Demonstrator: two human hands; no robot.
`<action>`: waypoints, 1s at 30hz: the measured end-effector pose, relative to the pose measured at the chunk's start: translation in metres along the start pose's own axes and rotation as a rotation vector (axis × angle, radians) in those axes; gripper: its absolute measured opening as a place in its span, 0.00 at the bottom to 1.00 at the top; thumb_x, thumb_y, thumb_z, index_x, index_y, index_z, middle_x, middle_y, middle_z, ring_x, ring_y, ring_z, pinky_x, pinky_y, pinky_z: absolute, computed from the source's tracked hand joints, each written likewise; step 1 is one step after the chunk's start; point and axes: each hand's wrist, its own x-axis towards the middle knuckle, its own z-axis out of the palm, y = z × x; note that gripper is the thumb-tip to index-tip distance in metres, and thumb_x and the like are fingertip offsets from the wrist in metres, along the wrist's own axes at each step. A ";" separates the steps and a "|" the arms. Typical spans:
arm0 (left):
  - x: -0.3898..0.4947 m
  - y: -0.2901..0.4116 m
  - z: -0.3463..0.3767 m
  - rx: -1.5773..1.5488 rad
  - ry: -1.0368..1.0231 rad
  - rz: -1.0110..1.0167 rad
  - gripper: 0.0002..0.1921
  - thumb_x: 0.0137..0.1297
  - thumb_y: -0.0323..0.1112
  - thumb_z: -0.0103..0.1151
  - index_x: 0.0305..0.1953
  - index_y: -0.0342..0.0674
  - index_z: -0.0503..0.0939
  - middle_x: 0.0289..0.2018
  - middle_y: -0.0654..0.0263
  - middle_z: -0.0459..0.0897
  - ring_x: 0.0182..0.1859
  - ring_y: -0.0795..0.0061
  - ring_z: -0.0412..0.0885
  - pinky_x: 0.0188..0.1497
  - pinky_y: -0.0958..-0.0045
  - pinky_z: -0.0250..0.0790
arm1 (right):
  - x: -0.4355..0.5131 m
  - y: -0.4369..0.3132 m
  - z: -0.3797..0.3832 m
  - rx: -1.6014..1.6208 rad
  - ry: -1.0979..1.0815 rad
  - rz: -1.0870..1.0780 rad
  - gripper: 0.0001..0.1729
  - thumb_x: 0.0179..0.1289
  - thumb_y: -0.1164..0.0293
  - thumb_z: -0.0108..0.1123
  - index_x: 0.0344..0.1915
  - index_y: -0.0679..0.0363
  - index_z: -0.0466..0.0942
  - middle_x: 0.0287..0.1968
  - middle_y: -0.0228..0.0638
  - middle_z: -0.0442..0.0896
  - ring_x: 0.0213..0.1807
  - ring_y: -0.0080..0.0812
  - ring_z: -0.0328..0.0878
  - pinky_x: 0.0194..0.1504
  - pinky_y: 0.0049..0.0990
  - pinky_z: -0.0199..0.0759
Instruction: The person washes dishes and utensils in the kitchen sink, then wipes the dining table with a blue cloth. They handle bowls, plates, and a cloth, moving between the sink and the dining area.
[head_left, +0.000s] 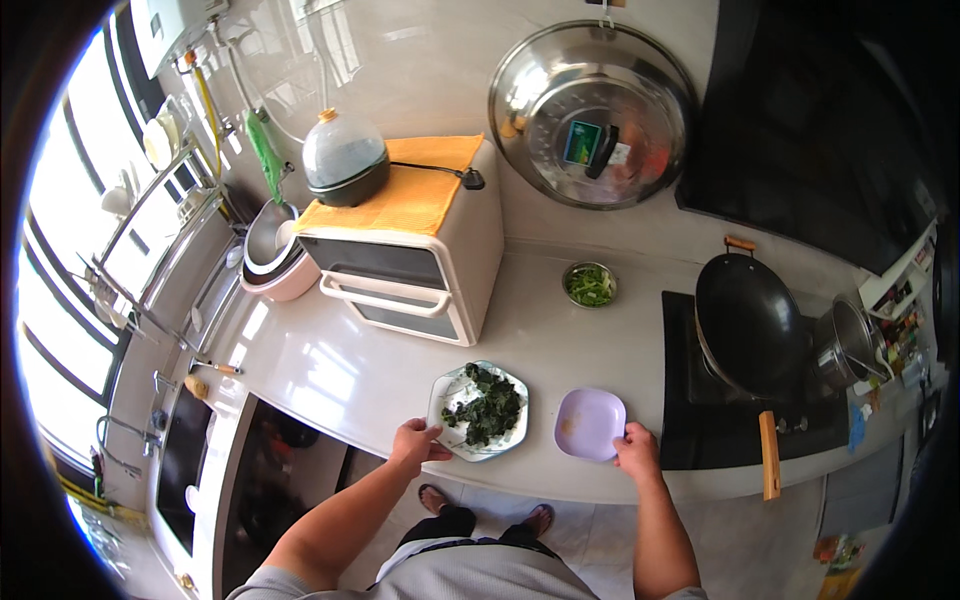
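My left hand (416, 445) grips the lower left rim of a white plate (442, 394) with a patterned edge, which bears dark green leaves (487, 405). At the lower right corner of a small light purple plate (591, 424), my right hand (637, 450) pinches the rim. Brownish residue marks that purple plate. Both plates are at the front of the white countertop (540, 337), apart from each other. Farther back on it stands a metal bowl (568, 294) of chopped green vegetables (591, 286).
On the right, a black wok (750, 330) with a wooden handle (769, 454) sits on the stove (679, 390), beside a metal pot (836, 352). A countertop oven (465, 247) stands at the back left. Stacked basins (285, 277) and a sink (184, 465) are farther left.
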 end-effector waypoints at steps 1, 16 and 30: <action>0.001 -0.003 -0.002 -0.013 -0.017 -0.024 0.25 0.79 0.29 0.63 0.69 0.24 0.69 0.47 0.45 0.88 0.37 0.49 0.94 0.43 0.55 0.94 | 0.000 0.001 0.000 0.044 -0.023 0.072 0.12 0.68 0.73 0.66 0.50 0.65 0.84 0.34 0.43 0.91 0.29 0.39 0.91 0.33 0.39 0.85; -0.102 0.015 -0.162 0.308 -0.458 0.194 0.43 0.82 0.58 0.60 0.87 0.51 0.54 0.58 0.57 0.86 0.39 0.72 0.88 0.42 0.67 0.87 | -0.157 -0.161 0.172 0.322 -0.263 -0.272 0.09 0.69 0.82 0.61 0.48 0.68 0.78 0.28 0.32 0.84 0.18 0.20 0.76 0.18 0.22 0.69; -0.099 -0.034 -0.610 -0.544 0.723 0.179 0.14 0.82 0.39 0.58 0.60 0.38 0.76 0.43 0.53 0.85 0.32 0.59 0.89 0.27 0.64 0.84 | -0.239 -0.351 0.349 -0.200 -0.537 -0.822 0.22 0.68 0.66 0.77 0.57 0.66 0.85 0.36 0.41 0.92 0.33 0.34 0.91 0.38 0.32 0.85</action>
